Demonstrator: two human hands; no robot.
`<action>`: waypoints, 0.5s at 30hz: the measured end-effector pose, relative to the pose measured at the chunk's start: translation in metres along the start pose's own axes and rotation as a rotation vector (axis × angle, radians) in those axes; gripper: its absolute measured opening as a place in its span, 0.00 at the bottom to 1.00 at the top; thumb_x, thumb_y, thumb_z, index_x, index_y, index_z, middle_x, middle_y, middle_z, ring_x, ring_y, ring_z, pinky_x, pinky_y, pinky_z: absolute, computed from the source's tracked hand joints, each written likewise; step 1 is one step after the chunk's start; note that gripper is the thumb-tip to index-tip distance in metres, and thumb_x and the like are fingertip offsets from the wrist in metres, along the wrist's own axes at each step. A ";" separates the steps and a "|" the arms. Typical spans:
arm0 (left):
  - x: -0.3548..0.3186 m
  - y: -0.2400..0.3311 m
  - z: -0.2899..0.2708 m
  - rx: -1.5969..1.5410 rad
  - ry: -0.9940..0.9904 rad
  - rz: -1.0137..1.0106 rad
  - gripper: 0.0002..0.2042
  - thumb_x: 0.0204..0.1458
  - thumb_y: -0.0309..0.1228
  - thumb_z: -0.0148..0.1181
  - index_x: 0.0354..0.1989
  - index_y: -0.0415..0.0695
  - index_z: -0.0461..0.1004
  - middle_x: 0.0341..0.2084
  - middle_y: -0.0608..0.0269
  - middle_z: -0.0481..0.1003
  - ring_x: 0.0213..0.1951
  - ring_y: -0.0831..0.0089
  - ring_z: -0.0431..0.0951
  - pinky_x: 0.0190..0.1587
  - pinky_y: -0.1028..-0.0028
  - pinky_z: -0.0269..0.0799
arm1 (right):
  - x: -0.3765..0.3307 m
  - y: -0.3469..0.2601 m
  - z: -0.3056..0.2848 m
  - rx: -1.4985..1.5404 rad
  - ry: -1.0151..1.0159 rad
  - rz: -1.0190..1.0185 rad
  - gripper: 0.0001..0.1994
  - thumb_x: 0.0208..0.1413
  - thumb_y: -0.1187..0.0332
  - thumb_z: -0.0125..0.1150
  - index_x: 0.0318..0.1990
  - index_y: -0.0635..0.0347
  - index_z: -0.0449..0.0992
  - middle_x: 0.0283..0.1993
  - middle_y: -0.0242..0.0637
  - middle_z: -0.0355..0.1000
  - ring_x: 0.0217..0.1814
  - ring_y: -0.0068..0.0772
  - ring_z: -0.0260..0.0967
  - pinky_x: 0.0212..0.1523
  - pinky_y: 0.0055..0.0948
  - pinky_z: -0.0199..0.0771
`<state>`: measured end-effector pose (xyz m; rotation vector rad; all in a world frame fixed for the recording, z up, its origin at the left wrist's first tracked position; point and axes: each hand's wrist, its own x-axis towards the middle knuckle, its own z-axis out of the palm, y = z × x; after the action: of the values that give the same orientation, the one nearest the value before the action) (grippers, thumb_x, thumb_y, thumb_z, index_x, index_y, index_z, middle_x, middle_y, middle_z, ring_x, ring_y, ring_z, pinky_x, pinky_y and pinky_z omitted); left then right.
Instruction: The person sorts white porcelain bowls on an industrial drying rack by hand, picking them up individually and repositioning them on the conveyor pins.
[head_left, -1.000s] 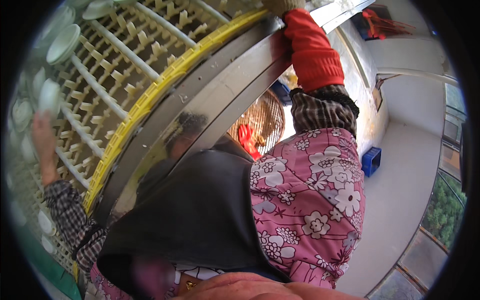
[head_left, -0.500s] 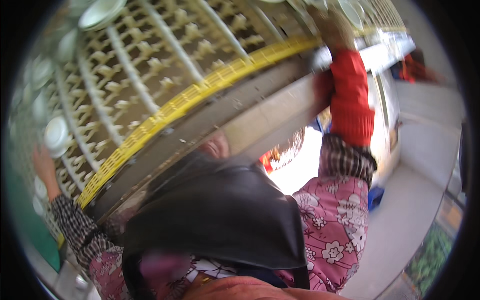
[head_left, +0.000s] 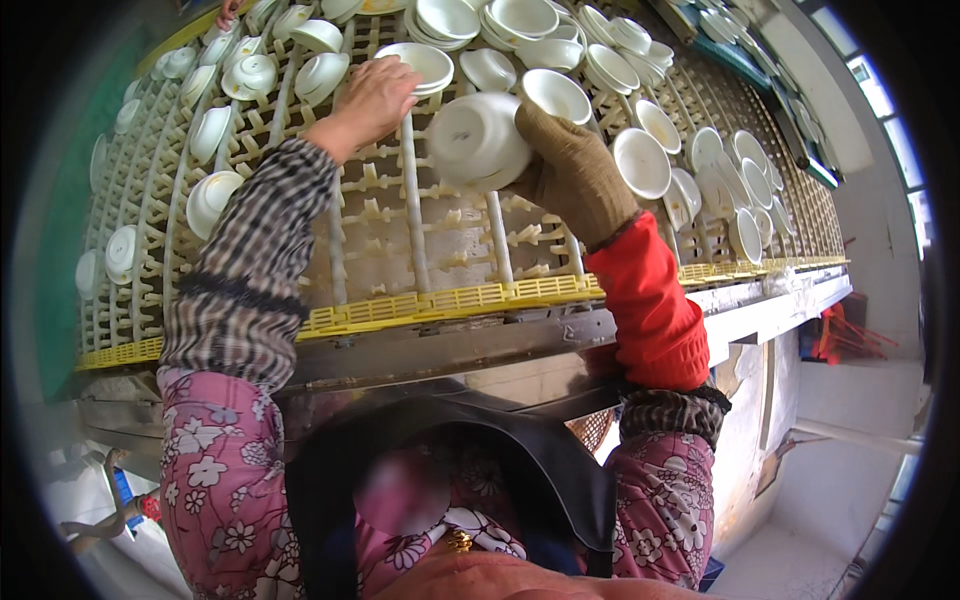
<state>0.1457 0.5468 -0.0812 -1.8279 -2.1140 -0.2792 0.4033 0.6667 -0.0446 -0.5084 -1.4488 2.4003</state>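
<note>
Over the rack (head_left: 450, 250), right hand (head_left: 570, 170) grips bowl (head_left: 478, 140).

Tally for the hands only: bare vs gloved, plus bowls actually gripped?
Bare hand: 1, the left hand
Brown-gloved hand: 1, the right hand
Gripped: 1, a white bowl in the right hand
Total: 3

We see no packages, labels, signs or screens anywhere around our hands; nothing of that kind shows in this view.
</note>
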 end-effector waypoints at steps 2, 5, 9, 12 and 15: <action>0.001 -0.009 0.007 -0.051 -0.023 -0.040 0.11 0.51 0.31 0.58 0.41 0.41 0.72 0.37 0.55 0.75 0.46 0.56 0.71 0.54 0.59 0.62 | 0.010 0.004 -0.009 -0.366 0.103 -0.103 0.21 0.57 0.57 0.60 0.47 0.68 0.72 0.36 0.40 0.77 0.40 0.32 0.75 0.43 0.32 0.76; -0.003 -0.010 0.014 -0.232 0.016 -0.128 0.09 0.55 0.33 0.54 0.37 0.41 0.72 0.30 0.57 0.74 0.37 0.61 0.73 0.45 0.63 0.66 | 0.015 -0.004 -0.036 -1.130 0.286 -0.404 0.24 0.51 0.57 0.65 0.49 0.68 0.72 0.39 0.45 0.77 0.41 0.36 0.75 0.42 0.32 0.75; -0.011 0.003 -0.008 -0.700 -0.026 -0.497 0.12 0.61 0.36 0.49 0.36 0.39 0.72 0.27 0.63 0.72 0.31 0.75 0.69 0.37 0.74 0.66 | 0.046 -0.002 -0.071 -1.814 0.280 -0.794 0.32 0.43 0.54 0.70 0.53 0.65 0.72 0.42 0.50 0.75 0.45 0.47 0.74 0.45 0.38 0.72; -0.027 -0.005 -0.021 -1.016 0.035 -0.724 0.13 0.62 0.37 0.48 0.39 0.38 0.71 0.30 0.65 0.72 0.33 0.79 0.68 0.37 0.76 0.66 | 0.079 0.022 -0.101 -1.943 0.278 -0.953 0.27 0.42 0.52 0.69 0.48 0.61 0.76 0.38 0.46 0.75 0.43 0.49 0.73 0.45 0.40 0.72; -0.073 -0.027 -0.052 -1.189 0.060 -0.868 0.13 0.62 0.37 0.48 0.46 0.39 0.69 0.37 0.62 0.72 0.40 0.76 0.70 0.44 0.75 0.66 | 0.090 0.023 -0.087 -1.841 0.310 -0.624 0.20 0.46 0.50 0.65 0.39 0.57 0.80 0.39 0.44 0.75 0.37 0.49 0.74 0.40 0.40 0.73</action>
<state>0.1340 0.4572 -0.0585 -1.0080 -2.7961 -2.0907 0.3595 0.7628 -0.1165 -0.5165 -2.6295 0.0216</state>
